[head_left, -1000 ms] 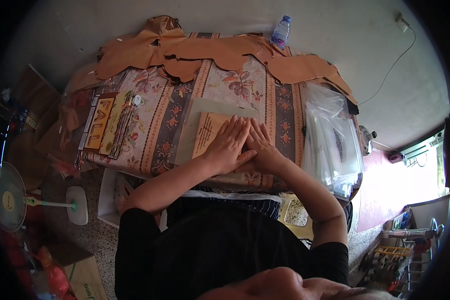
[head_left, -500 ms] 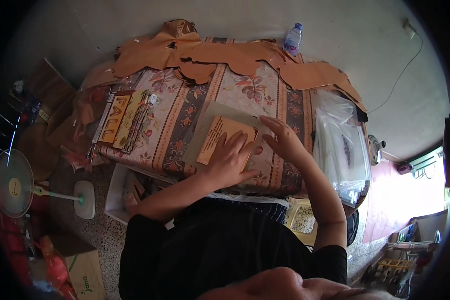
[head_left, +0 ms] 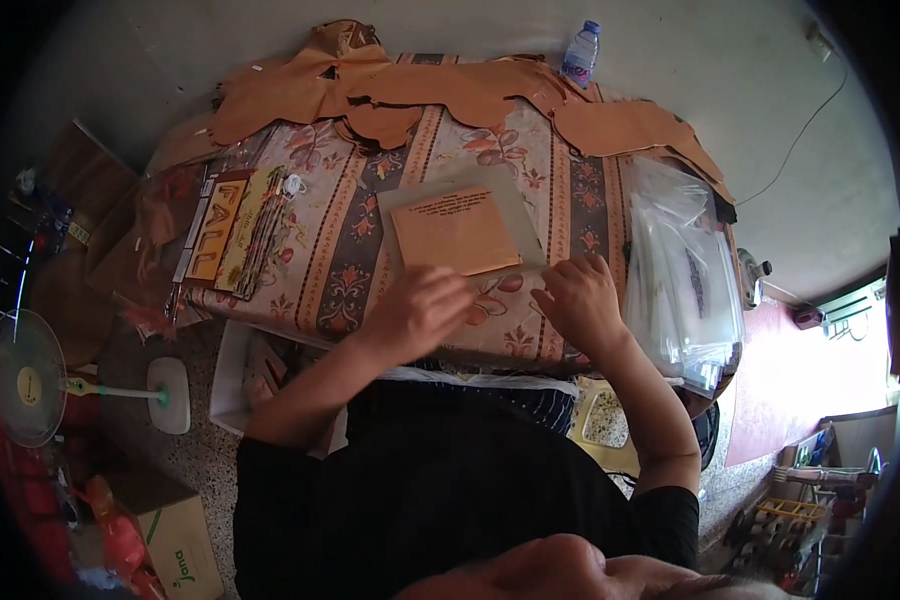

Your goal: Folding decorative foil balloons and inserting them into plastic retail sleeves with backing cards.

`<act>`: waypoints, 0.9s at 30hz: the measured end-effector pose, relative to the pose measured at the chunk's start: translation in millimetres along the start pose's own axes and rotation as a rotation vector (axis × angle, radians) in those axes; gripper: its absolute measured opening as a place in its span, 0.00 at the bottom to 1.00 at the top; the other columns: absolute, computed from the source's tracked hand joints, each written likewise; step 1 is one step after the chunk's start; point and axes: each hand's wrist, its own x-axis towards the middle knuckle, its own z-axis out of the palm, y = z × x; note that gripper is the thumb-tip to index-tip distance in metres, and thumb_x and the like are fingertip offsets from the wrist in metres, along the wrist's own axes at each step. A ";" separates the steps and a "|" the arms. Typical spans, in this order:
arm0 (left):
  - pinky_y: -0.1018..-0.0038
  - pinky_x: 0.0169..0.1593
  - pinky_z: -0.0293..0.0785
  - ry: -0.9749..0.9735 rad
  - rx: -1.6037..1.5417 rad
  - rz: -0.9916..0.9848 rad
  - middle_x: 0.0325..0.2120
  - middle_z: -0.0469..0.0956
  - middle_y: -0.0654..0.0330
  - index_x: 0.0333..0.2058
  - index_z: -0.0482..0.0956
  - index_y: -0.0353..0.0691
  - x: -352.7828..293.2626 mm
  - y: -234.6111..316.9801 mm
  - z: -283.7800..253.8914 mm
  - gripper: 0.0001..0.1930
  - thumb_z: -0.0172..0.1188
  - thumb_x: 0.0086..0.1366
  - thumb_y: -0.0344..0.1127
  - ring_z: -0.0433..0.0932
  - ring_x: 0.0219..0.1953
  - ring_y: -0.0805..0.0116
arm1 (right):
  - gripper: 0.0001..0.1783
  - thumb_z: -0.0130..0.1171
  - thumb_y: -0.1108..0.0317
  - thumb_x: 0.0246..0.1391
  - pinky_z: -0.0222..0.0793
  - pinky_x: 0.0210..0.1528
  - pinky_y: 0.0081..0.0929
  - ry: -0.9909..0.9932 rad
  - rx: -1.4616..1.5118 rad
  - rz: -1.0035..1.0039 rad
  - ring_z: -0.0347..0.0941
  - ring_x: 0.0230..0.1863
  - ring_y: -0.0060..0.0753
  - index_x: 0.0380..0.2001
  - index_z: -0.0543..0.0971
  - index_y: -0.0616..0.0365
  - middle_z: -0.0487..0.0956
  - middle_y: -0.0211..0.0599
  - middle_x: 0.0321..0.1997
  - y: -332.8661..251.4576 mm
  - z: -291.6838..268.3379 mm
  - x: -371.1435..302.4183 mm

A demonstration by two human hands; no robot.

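At the near left, on the floor, a red plastic bag [head_left: 120,535] lies beside a cardboard carton [head_left: 192,535]; what the carton contains cannot be seen. Farther in, below the table's near left edge, a white open box [head_left: 228,385] holds flat brown pieces [head_left: 260,372]. On the left of the table lies a stack of printed cards [head_left: 232,235].

The left hand [head_left: 425,308], blurred, has slid off the packet it lay flat on half a second ago and is now at its near edge, fingers bent; whether they pinch anything I cannot tell. The brown packet [head_left: 455,235] lies at the table's middle, on or inside a translucent sleeve [head_left: 515,195]; which, I cannot tell. Both have been turned clockwise, so the packet's printing, earlier along its left side, now runs along its far side.

The right hand [head_left: 582,305] has moved nearer, to the sleeve's near right corner, fingers curled; its grip is unclear. At the far right stands a capped bottle [head_left: 580,58]. On the table's right lies a pile of clear plastic bags [head_left: 675,285], their contents indistinct.
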 end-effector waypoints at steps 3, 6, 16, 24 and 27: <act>0.62 0.56 0.62 0.009 0.027 0.012 0.52 0.73 0.57 0.47 0.76 0.38 4.8 24.1 3.6 0.19 0.62 0.58 0.39 0.67 0.56 0.60 | 0.10 0.65 0.64 0.44 0.65 0.44 0.38 0.068 0.045 -0.006 0.72 0.35 0.38 0.26 0.75 0.54 0.74 0.32 0.27 -6.7 0.2 12.2; 0.64 0.57 0.60 0.006 0.063 0.002 0.52 0.73 0.57 0.46 0.76 0.37 3.8 27.0 9.3 0.19 0.59 0.58 0.40 0.67 0.56 0.61 | 0.07 0.60 0.67 0.45 0.69 0.32 0.34 0.161 0.166 -0.169 0.73 0.29 0.37 0.25 0.72 0.54 0.72 0.33 0.24 -16.0 9.8 26.1; 0.63 0.60 0.61 0.073 0.082 0.011 0.49 0.75 0.55 0.48 0.75 0.33 -0.3 29.4 16.4 0.20 0.59 0.58 0.37 0.69 0.56 0.61 | 0.06 0.59 0.69 0.41 0.74 0.27 0.30 -0.050 0.051 -0.221 0.77 0.28 0.35 0.25 0.72 0.54 0.74 0.34 0.25 -26.5 26.8 42.2; 0.66 0.59 0.66 0.079 0.066 0.053 0.46 0.75 0.53 0.46 0.76 0.32 1.4 27.1 10.7 0.19 0.60 0.57 0.35 0.70 0.56 0.58 | 0.06 0.59 0.68 0.42 0.75 0.27 0.26 -0.155 -0.066 -0.244 0.78 0.29 0.32 0.24 0.73 0.55 0.75 0.34 0.25 -34.9 26.7 50.8; 0.66 0.60 0.65 0.059 0.079 0.061 0.47 0.75 0.53 0.46 0.76 0.32 -1.3 25.0 13.5 0.19 0.60 0.57 0.35 0.69 0.56 0.58 | 0.06 0.59 0.67 0.42 0.75 0.27 0.26 -0.157 -0.067 -0.228 0.79 0.29 0.32 0.24 0.73 0.55 0.76 0.34 0.24 -37.2 31.3 50.3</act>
